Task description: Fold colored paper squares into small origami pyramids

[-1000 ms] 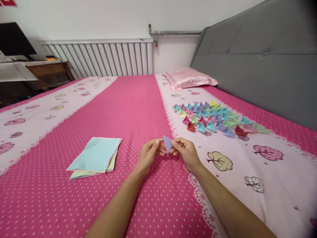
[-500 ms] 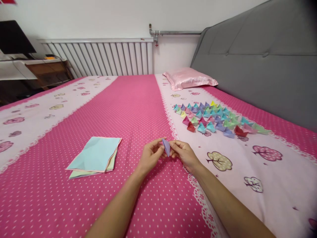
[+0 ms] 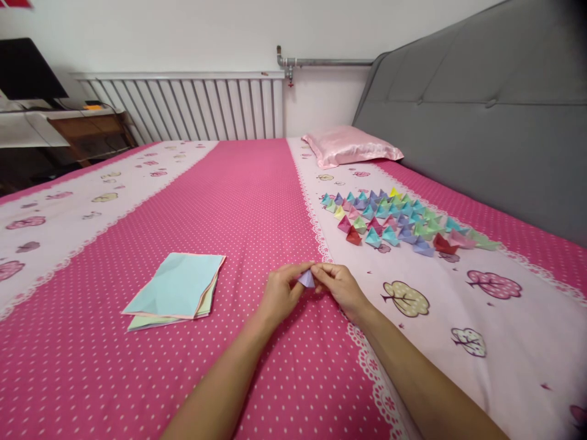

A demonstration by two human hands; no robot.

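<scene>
Between my hands is a small folded purple paper (image 3: 307, 279), showing as a triangle with its base toward me. My left hand (image 3: 283, 292) pinches it from the left, thumb along its lower side. From the right, my right hand (image 3: 338, 283) grips its upper edge with thumb and fingertips, which partly hide it. To the left on the bed lies a loose stack of square paper sheets (image 3: 177, 284), light blue on top with pink and green edges below. Rows of small folded paper boats (image 3: 389, 235) in many colours stand on the bed to the right.
The bed has a pink dotted and tree-print sheet (image 3: 247, 183). A pink pillow (image 3: 351, 146) lies at the far side, by the grey headboard (image 3: 477, 116). Behind the bed is a white radiator (image 3: 183, 107); a black monitor (image 3: 27, 70) stands on a desk at far left.
The purple paper has turned from a narrow upright diamond to a triangle with its point up. My fingertips have come closer together at its top.
</scene>
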